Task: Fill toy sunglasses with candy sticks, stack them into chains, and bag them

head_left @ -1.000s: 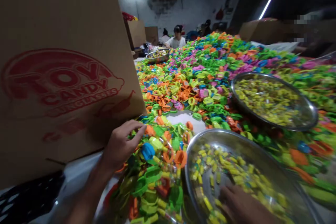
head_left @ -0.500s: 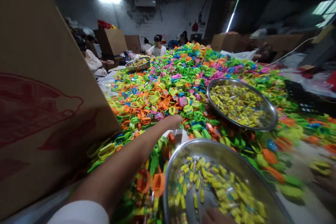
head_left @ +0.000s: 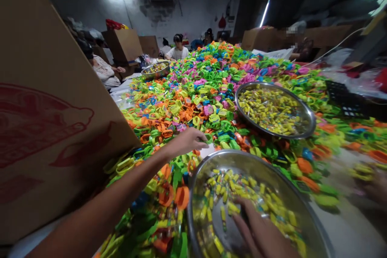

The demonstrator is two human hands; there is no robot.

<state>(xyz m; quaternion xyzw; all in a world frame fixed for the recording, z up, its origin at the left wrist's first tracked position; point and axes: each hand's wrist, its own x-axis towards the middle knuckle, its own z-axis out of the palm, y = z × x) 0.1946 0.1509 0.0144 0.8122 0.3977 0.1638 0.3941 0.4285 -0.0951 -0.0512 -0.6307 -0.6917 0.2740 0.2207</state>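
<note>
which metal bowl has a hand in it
The nearest bowl: the right hand is inside it, while the middle bowl and far bowl have none in them.

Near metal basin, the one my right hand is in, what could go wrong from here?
Reaching in, the right hand might flick yellow pieces over the near basin's rim. The orange toy watch beside that rim could get knocked inside. The left hand, near the rim's far side, may brush loose watches in.
</note>
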